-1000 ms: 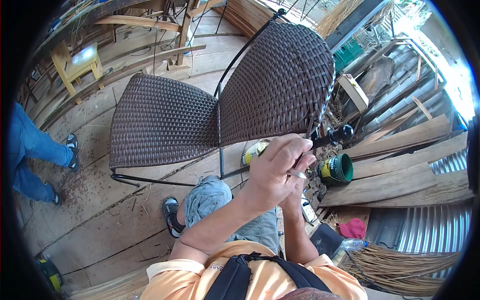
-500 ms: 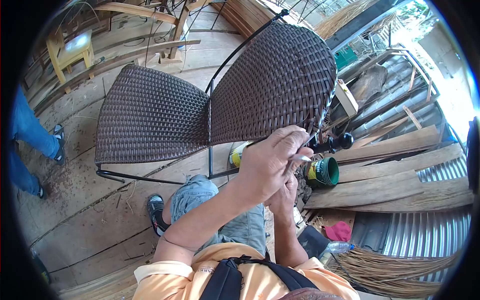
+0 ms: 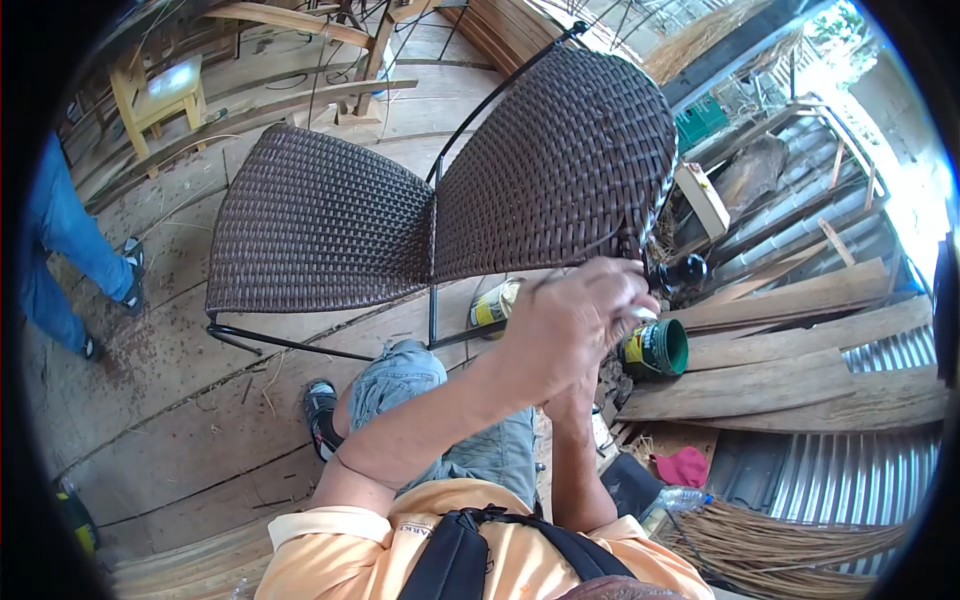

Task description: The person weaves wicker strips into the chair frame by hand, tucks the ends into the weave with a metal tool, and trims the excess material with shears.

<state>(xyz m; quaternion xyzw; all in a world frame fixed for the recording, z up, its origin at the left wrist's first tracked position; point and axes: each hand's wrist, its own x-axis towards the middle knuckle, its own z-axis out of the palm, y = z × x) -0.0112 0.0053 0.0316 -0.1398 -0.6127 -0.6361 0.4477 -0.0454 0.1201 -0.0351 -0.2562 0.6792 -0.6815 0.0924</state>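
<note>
beneath the woven chair (image 3: 320, 220), floorboards (image 3: 200, 405)

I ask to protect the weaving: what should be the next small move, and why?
I would probably ease the left hand slightly back from the woven chair and check the edge, because its bent fingers hide part of that edge and a small pale tip shows beside them.
</note>
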